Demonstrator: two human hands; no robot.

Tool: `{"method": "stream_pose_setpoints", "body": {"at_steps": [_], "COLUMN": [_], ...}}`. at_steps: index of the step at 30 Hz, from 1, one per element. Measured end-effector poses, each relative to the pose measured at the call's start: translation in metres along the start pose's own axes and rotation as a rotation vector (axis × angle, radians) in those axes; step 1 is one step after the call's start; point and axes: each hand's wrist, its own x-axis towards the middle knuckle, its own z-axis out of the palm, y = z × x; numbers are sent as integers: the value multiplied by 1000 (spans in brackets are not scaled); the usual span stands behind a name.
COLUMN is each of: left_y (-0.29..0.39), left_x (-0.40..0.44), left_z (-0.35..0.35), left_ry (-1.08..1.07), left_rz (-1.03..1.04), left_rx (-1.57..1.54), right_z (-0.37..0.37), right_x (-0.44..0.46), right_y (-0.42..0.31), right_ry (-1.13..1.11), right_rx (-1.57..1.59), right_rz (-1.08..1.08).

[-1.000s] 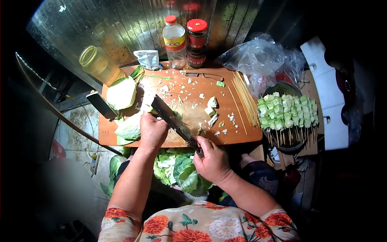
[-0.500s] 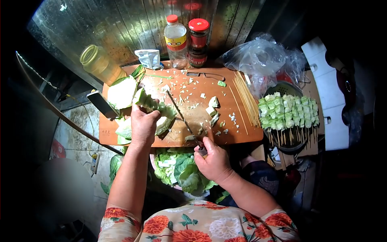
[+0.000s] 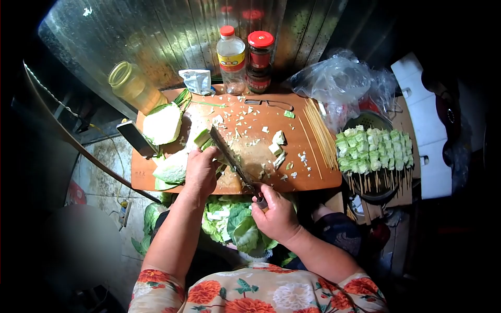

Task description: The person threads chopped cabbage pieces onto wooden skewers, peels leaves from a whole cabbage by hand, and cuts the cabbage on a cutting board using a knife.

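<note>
My left hand [image 3: 202, 169] grips a pale green cabbage piece [image 3: 202, 139] over the left part of the wooden board [image 3: 318, 180]. In my right hand [image 3: 276, 213], at the board's front edge, is the handle of a long dark-bladed knife [image 3: 230, 156]. Its blade slants up and left, right beside the held piece; whether it touches is hard to tell. Left of my left hand lie a cut cabbage half [image 3: 163, 124] and a cabbage wedge [image 3: 171, 168]. Several cut chunks [image 3: 276, 149] and small scraps are scattered to the right. Loose cabbage leaves [image 3: 242, 224] sit below the board.
Bamboo sticks [image 3: 319, 133] lie on the board's right, beyond a peeler [image 3: 261, 103]. Skewered cabbage [image 3: 374, 148] rests over a dark basin. A bottle [image 3: 230, 62], red-lidded jar [image 3: 260, 60] and yellowish jar [image 3: 133, 88] stand behind. A phone [image 3: 136, 138] leans at left.
My left hand has shifted right and slightly down with the cabbage piece. The knife blade has come up against or close beside that piece. The view has tilted slightly.
</note>
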Motion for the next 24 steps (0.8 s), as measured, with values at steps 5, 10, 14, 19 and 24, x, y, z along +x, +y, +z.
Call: {"method": "stream_pose_setpoints", "body": {"at_steps": [5,10,14,19,24], "left_y": [-6,-16,-20,-26,-30], "left_x": [4,-3,-5,-5,1], "left_z": [0,7,6,4,-4], "left_ry": [53,-25,-56,-71,-13], "left_rz": [63,167,135,115,96], "left_rx": [14,54,84,71,71], "right_z": [-3,-10,-9,-10,-10], "right_x": [0,5,8,7,5], "right_y": [-2,-11,-12,-12,-10], "right_ry": [-23,-24,13,29,-52], "right_rx": [-13,-57,-62,-70,-97], "right_rz": [-24,-95,-138,-152,-70]}}
